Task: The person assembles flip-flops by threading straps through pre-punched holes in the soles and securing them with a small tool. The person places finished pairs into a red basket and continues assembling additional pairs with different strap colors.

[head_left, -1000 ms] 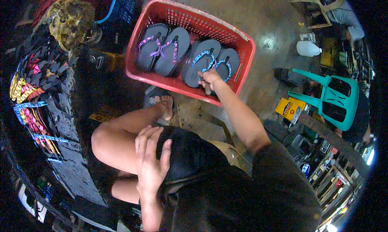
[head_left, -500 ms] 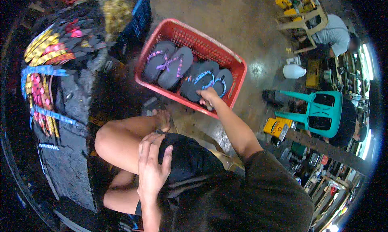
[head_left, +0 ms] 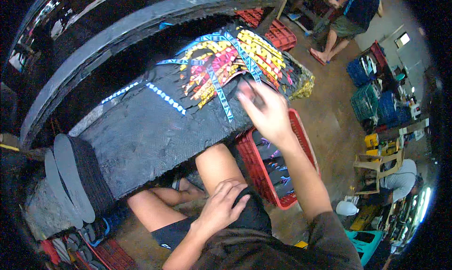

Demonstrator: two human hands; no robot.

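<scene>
My right hand (head_left: 268, 107) reaches over the workbench (head_left: 155, 128), close to the near right side of a heap of colourful straps. Its thumb and fingers are apart, though motion blurs the tips; nothing plainly shows between them. Yellow-and-black straps (head_left: 261, 48) lie beyond it, with pink straps (head_left: 216, 63) to their left. Blue printed straps (head_left: 219, 93) lie across the heap. Fingers spread, my left hand (head_left: 223, 206) rests on my thigh, holding nothing. Two short blue-and-white strap pieces, one of them a patterned strap (head_left: 165, 98), lie farther left on the bench.
Grey-topped soles (head_left: 75, 176) stand stacked at the bench's left end. A red basket (head_left: 306, 143) with flip-flops sits on the floor right of the bench. Beyond are another red crate (head_left: 278, 32), a standing person (head_left: 355, 11), a beige chair (head_left: 376, 171) and a green chair (head_left: 367, 244).
My view has turned left toward the bench. My right hand has left the flip-flops in the basket and come over the straps. My left hand stays on my thigh.
</scene>
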